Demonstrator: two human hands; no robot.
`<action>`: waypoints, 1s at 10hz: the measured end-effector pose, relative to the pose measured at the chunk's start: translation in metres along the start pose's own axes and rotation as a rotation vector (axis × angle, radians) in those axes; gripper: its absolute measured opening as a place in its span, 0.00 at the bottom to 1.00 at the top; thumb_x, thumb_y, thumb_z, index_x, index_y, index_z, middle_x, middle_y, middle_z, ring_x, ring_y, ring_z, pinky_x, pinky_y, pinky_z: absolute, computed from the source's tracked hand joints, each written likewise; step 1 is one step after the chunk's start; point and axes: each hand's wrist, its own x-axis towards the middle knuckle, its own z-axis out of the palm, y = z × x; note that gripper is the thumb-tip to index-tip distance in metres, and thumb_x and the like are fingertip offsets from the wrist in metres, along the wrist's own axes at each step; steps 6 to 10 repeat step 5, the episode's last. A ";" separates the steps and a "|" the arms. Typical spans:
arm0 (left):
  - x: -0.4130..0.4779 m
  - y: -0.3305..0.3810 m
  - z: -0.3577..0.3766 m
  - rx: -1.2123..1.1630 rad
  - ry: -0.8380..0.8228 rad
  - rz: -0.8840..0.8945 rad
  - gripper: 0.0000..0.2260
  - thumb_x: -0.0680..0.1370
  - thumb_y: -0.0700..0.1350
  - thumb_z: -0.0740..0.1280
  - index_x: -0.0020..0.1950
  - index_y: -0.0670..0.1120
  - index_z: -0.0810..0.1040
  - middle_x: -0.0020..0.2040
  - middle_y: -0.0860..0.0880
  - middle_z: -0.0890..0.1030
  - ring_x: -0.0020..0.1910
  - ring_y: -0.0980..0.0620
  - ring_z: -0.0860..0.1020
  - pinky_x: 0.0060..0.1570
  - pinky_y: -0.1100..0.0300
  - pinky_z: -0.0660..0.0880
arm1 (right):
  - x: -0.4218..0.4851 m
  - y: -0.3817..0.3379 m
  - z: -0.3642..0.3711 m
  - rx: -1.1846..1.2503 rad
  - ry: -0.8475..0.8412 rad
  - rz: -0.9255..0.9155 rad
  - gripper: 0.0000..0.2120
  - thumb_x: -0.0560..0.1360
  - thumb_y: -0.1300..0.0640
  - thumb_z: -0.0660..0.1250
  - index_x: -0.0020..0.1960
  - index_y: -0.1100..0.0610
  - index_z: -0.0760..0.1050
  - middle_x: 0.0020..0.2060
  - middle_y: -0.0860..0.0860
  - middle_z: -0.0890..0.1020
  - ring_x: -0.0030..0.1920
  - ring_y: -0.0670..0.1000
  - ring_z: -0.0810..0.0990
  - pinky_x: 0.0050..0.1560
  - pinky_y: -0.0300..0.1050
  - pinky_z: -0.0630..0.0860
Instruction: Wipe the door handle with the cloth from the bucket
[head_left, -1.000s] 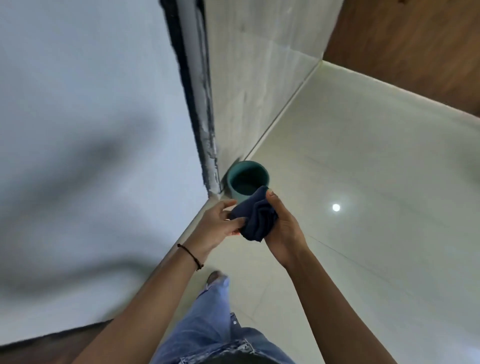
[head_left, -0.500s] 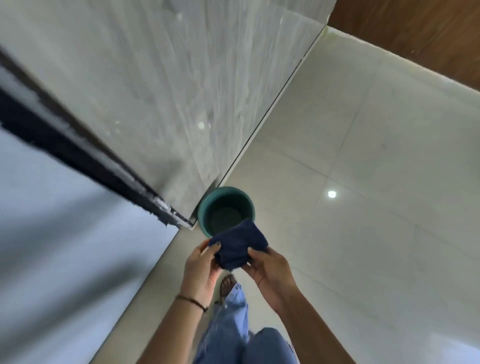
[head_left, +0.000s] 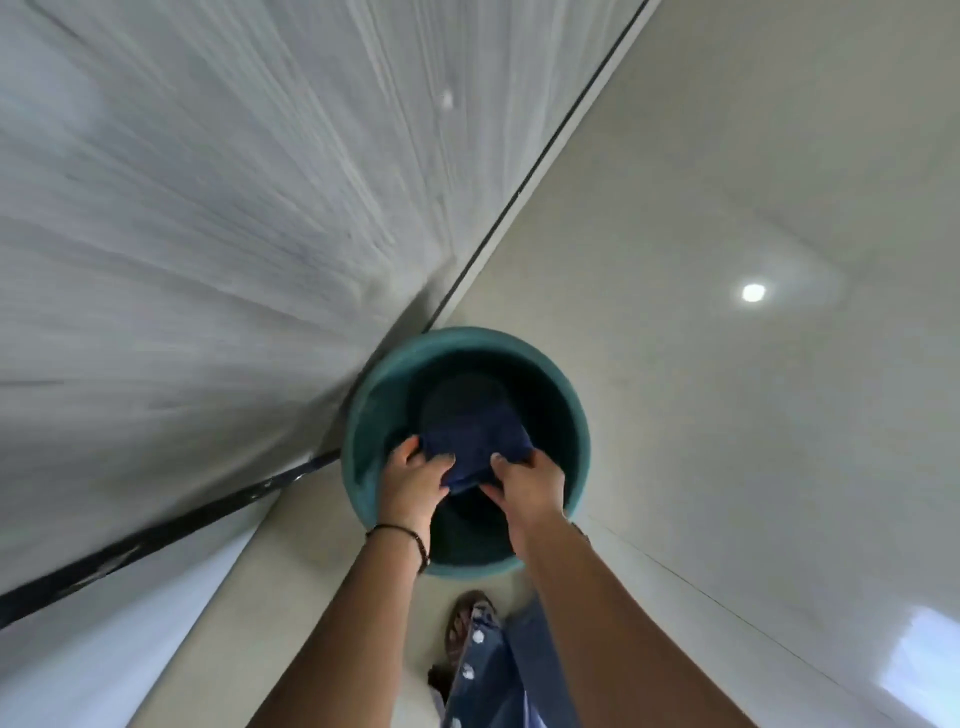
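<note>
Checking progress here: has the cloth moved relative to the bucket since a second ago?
Yes. The cloth, held by both hands, has gone from above the near rim down into the mouth of the bucket.

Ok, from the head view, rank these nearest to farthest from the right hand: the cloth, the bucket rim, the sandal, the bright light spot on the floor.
1. Cloth: gripped by the right hand, over the bucket.
2. Bucket rim: just beside that hand.
3. Sandal: below, on the floor.
4. Light spot: far upper right.
</note>
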 end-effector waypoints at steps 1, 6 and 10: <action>0.070 -0.023 0.015 0.219 0.105 0.071 0.21 0.74 0.27 0.62 0.67 0.33 0.69 0.60 0.34 0.77 0.54 0.44 0.78 0.48 0.59 0.74 | 0.068 0.015 0.023 -0.007 0.052 0.047 0.22 0.77 0.71 0.62 0.70 0.62 0.68 0.52 0.60 0.78 0.48 0.58 0.77 0.59 0.60 0.76; 0.132 -0.064 0.033 0.386 0.169 0.054 0.26 0.76 0.34 0.64 0.73 0.37 0.61 0.66 0.38 0.74 0.63 0.43 0.74 0.57 0.60 0.70 | 0.137 0.039 0.037 -0.024 0.251 0.104 0.20 0.79 0.66 0.60 0.70 0.65 0.69 0.67 0.61 0.74 0.67 0.60 0.74 0.69 0.53 0.70; 0.132 -0.064 0.033 0.386 0.169 0.054 0.26 0.76 0.34 0.64 0.73 0.37 0.61 0.66 0.38 0.74 0.63 0.43 0.74 0.57 0.60 0.70 | 0.137 0.039 0.037 -0.024 0.251 0.104 0.20 0.79 0.66 0.60 0.70 0.65 0.69 0.67 0.61 0.74 0.67 0.60 0.74 0.69 0.53 0.70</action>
